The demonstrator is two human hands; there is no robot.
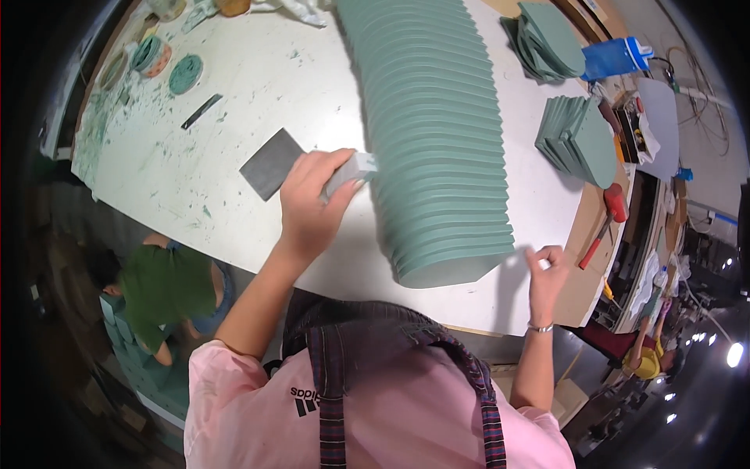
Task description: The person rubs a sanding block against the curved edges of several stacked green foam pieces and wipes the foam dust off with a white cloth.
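On the white counter (266,78): ribbed green stack (437,141), laid lengthwise seemingly for two-sided reach; left hand (312,199), fingers pinching pale block (351,173); right hand (548,275), fingers curled, grip unclear.

Spread on white table (250,78), smeared green at left: long row of green slabs (437,156), dark square sheet (269,166), dark strip (201,112), green-smeared tub (158,60), round green disc (186,74). At right: far green stack (553,43), near green stack (582,141).

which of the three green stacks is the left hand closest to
The long stack mid-table, right beside the left hand; the upper short stack and lower short stack both lie farther right.
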